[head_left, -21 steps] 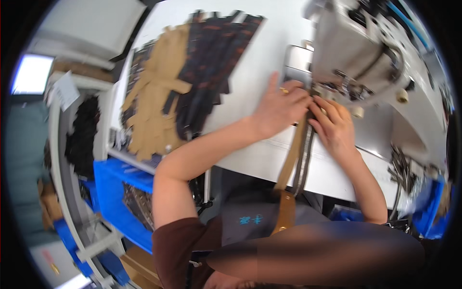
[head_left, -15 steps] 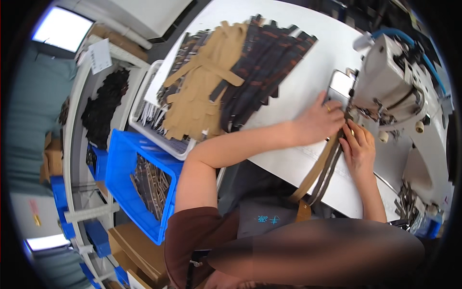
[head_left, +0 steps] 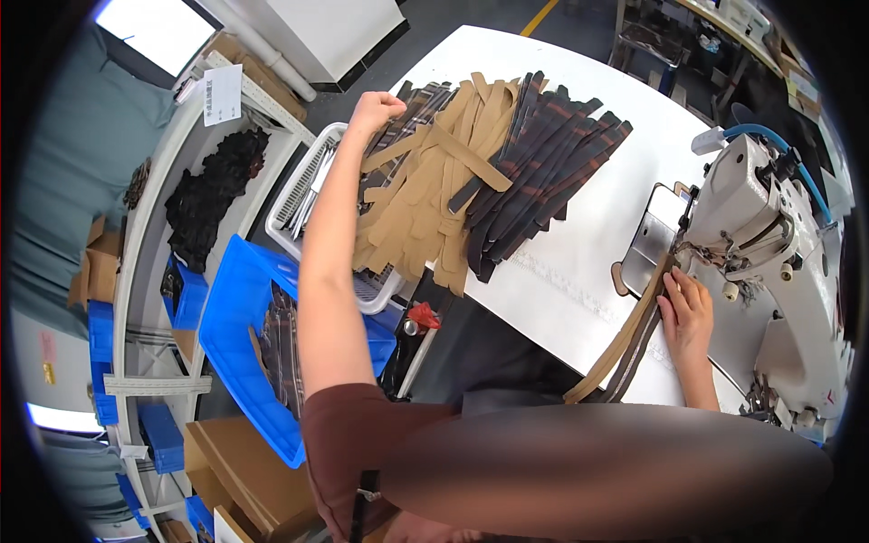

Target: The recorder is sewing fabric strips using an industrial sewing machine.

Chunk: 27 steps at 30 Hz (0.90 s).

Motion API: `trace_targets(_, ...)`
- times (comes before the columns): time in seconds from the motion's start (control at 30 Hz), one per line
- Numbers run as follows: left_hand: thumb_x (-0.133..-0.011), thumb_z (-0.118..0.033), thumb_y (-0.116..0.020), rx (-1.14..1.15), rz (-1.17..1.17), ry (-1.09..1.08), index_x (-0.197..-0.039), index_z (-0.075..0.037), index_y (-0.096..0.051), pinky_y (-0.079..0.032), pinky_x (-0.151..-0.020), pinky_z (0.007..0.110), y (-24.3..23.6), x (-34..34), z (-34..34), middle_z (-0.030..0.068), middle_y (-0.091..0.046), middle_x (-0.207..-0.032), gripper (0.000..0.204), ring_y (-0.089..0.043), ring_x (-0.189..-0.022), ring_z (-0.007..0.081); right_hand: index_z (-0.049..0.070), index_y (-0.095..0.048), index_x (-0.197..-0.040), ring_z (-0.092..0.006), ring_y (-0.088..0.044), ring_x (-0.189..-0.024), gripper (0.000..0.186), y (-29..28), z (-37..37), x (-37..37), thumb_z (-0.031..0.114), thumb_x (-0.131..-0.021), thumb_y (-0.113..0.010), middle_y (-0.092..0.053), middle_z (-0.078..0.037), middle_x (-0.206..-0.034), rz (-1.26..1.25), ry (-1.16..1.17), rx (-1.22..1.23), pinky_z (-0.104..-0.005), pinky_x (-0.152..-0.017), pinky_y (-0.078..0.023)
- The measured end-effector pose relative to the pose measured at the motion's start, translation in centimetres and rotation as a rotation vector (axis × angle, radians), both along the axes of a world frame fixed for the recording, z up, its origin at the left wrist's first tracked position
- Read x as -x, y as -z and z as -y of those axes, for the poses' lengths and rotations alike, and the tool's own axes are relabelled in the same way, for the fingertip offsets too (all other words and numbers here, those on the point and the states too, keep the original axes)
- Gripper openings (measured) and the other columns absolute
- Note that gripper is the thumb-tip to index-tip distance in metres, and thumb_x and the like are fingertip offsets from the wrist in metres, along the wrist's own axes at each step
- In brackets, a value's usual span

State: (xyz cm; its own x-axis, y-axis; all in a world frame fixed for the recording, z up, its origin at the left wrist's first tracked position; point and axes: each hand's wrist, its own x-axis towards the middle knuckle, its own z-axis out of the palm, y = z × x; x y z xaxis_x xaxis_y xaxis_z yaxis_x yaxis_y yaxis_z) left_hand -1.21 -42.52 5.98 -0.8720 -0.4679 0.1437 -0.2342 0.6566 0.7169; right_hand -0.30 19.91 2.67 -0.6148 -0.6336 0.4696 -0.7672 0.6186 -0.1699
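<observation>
My left hand (head_left: 376, 109) reaches far out to the left end of a pile of tan strips (head_left: 425, 190) and dark striped strips (head_left: 534, 172) on the white table (head_left: 579, 271); its fingers are curled, and whether they grip a strip I cannot tell. My right hand (head_left: 685, 308) lies flat on a tan and dark strap (head_left: 629, 348) that runs from the sewing machine (head_left: 769, 226) down over the table's front edge.
A white wire basket (head_left: 308, 195) sits under the pile's left end. Below it stands a blue bin (head_left: 240, 335) with dark pieces. A curved shelf (head_left: 154, 244) at left carries black material and cardboard boxes. Blue crates stand lower left.
My left hand has left the strap at the machine and swung out left to the strip pile. My right hand stays on the strap. My head turned left.
</observation>
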Motion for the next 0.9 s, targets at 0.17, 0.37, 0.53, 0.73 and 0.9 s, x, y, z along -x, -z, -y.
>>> trace_targets(0.17, -0.066, -0.033, -0.081, 0.243, 0.295, -0.092, -0.087, -0.006, -0.072, -0.051, -0.073, 0.035, 0.9, 4.9, 2.3, 0.0124, -0.071, -0.085, 0.035, -0.069, -0.082, 0.0240, 0.001, -0.067, -0.109, -0.0308, -0.058, -0.105, 0.034, -0.8, 0.8, -0.5, 0.009, -0.076, -0.072, -0.063, -0.011, -0.118, -0.017, -0.010, 0.017, -0.0401, -0.090, -0.047)
trace_targets(0.37, -0.078, -0.020, -0.068, 0.674, 0.006, -0.269, -0.100, -0.015, -0.071, -0.051, -0.084, 0.045, -0.8, 4.9, -2.2, 0.0125, -0.069, -0.102, 0.023, -0.065, -0.100, 0.0334, 0.002, -0.067, -0.109, -0.0305, -0.059, -0.104, 0.034, -0.7, 0.4, -0.1, 0.011, -0.077, -0.072, -0.063, -0.012, -0.117, -0.030, -0.008, 0.003, -0.0403, -0.088, -0.048)
trace_targets(0.53, -0.091, -0.015, -0.057, 0.214, 0.080, 0.282, -0.133, -0.012, -0.057, -0.043, -0.053, 0.022, -11.9, -0.8, -15.5, 0.0037, -0.066, -0.071, 0.042, -0.051, -0.055, 0.0057, 0.003, -0.068, -0.109, -0.0294, -0.060, -0.101, 0.033, -0.3, -0.2, 0.3, 0.016, -0.078, -0.072, -0.064, -0.011, -0.115, -0.040, -0.012, 0.017, -0.0399, -0.086, -0.050)
trace_targets(0.73, -0.082, 0.005, -0.048, -0.051, 0.125, 1.237, -0.136, -0.002, -0.048, -0.052, -0.089, 0.034, -7.4, -7.9, -33.6, 0.0137, -0.061, -0.125, 0.055, -0.064, -0.107, 0.0309, 0.004, -0.068, -0.107, -0.0262, -0.060, -0.101, 0.032, 0.2, -0.1, 0.2, 0.018, -0.079, -0.072, -0.064, -0.008, -0.114, -0.058, 0.007, 0.044, -0.0387, -0.086, -0.050)
trace_targets(0.9, -0.074, -0.007, -0.061, 0.807, -0.484, 1.129, -0.116, -0.004, -0.063, -0.054, -0.074, 0.030, 0.3, -4.4, -38.8, 0.0115, -0.064, -0.105, 0.042, -0.065, -0.089, 0.0217, 0.006, -0.068, -0.107, -0.0244, -0.060, -0.099, 0.033, 0.2, 0.0, 0.2, 0.022, -0.079, -0.072, -0.064, -0.007, -0.115, -0.087, -0.009, 0.049, -0.0367, -0.083, -0.050)
